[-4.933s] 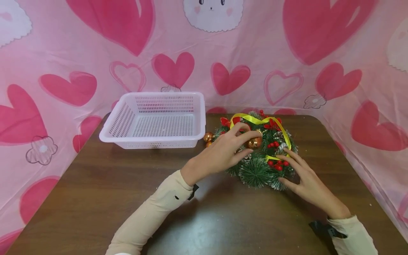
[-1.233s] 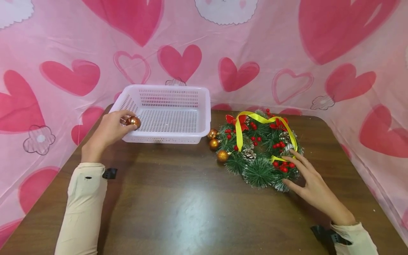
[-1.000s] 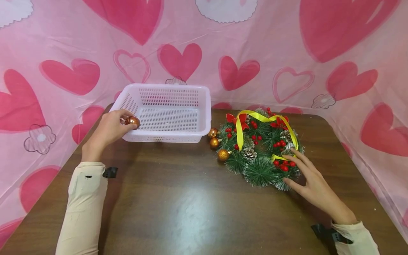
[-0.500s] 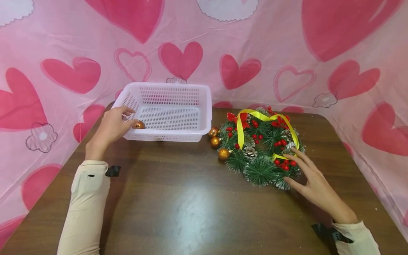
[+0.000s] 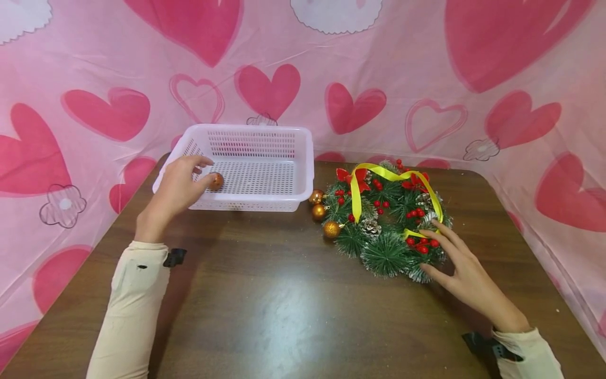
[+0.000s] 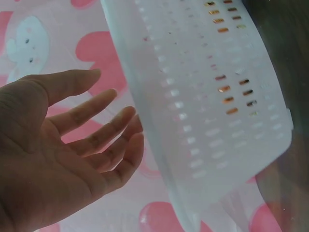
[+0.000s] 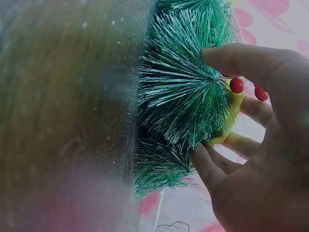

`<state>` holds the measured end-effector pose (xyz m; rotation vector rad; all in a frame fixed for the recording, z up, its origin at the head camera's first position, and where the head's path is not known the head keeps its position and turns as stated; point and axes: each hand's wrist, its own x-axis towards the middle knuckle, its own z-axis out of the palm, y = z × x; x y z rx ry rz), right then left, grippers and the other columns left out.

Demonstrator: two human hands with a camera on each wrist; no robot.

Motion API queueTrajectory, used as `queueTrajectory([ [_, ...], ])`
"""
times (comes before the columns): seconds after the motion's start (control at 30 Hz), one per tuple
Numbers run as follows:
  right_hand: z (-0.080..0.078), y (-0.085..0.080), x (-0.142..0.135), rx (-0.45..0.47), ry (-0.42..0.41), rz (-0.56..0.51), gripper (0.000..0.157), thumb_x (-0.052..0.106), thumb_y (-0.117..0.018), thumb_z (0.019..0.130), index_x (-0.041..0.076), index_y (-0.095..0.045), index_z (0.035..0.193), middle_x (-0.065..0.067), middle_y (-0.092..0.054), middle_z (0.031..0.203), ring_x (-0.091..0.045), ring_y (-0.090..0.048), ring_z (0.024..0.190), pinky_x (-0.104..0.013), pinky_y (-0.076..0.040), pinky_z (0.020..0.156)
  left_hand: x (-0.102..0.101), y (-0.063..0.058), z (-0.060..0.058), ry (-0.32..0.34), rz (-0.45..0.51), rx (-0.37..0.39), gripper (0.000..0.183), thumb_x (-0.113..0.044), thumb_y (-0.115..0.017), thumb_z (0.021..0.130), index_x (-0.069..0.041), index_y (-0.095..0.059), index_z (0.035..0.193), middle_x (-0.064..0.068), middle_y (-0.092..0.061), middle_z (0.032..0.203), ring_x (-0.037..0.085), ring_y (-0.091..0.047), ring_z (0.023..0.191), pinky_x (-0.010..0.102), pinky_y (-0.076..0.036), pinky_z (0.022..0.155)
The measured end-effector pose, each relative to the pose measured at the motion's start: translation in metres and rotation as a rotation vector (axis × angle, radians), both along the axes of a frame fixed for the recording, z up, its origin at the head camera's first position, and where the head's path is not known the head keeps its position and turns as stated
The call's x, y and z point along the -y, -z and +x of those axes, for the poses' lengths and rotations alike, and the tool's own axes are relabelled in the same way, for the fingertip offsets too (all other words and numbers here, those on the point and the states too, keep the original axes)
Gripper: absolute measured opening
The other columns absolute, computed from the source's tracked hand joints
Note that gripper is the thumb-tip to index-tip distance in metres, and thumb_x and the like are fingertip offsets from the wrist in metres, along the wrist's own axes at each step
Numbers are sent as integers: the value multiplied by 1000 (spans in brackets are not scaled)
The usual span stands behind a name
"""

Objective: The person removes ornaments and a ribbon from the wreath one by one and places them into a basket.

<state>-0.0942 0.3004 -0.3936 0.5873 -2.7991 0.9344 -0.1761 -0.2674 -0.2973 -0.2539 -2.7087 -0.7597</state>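
My left hand (image 5: 177, 184) hovers over the front left rim of the white plastic basket (image 5: 246, 198), fingers loosely bent and holding nothing. Inside the basket, just past its thumb, lies a shiny copper bauble (image 5: 216, 181). The left wrist view shows the empty palm beside the basket's slotted wall (image 6: 188, 111), with orange glints showing through some slots. My right hand (image 5: 466, 273) rests at the right front edge of a green Christmas wreath (image 5: 385, 255), fingers spread. In the right wrist view its thumb and fingertips touch the frosted needles, near red berries (image 7: 236, 85) and yellow ribbon (image 7: 233, 116).
Several orange-copper baubles, one of them glittery (image 5: 332, 229), sit along the wreath's left side, between it and the basket. A yellow ribbon loop (image 5: 356, 197), red bows and pine cones (image 5: 371, 227) decorate the wreath. Pink heart-patterned cloth surrounds the brown wooden table (image 5: 265, 295).
My left hand carried a copper bauble from the wreath to the basket and let go of it inside. The bauble has rolled slightly right. My right hand has stayed at the wreath.
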Motion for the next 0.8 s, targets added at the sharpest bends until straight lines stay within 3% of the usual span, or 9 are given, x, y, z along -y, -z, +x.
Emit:
queueTrajectory([
  [0.17, 0, -1, 0, 9, 3, 1, 75, 16, -83, 81, 25, -47, 146, -7, -23, 162, -48, -23, 143, -83, -26, 91, -10, -4, 3, 14, 18, -23, 31, -12, -70, 88, 3, -66, 115, 25, -65, 113, 41, -60, 105, 55, -45, 89],
  [0.4, 1, 0, -2, 1, -12, 17, 75, 18, -83, 82, 24, -46, 147, -8, -23, 162, -49, -23, 143, -83, -27, 89, -22, -6, 8, 83, 13, -91, 27, -6, -66, 88, 5, -67, 112, 24, -66, 109, 39, -61, 100, 51, -46, 84],
  [0.8, 0, 1, -1, -2, 0, 10, 75, 17, -83, 81, 25, -47, 147, -7, -24, 162, -49, -24, 143, -83, -27, 90, -35, -7, 8, 121, -7, -101, 28, -7, -71, 88, 6, -66, 113, 24, -66, 109, 37, -61, 97, 51, -48, 85],
])
